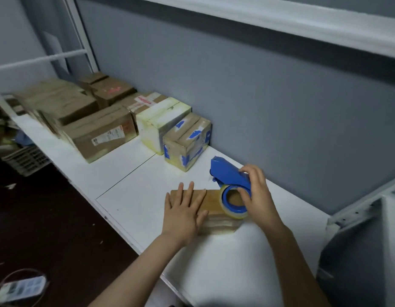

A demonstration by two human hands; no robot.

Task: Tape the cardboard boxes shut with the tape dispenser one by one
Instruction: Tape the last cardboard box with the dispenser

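Pressing our left hand (183, 212) flat on the box (212, 201), we grip the dispenser (227, 178) in our right hand (257, 193) at the box's right end; its length runs leftward.

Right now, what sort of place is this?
Probably a packing or storage room: cardboard boxes lined along a white table by a grey wall, and a blue tape dispenser in the right hand.

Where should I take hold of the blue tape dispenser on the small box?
Grip the blue tape dispenser by its curved back above the tape roll, coming from the right, as the right hand does. Its front end points away and left; the roll rests on the cardboard box.
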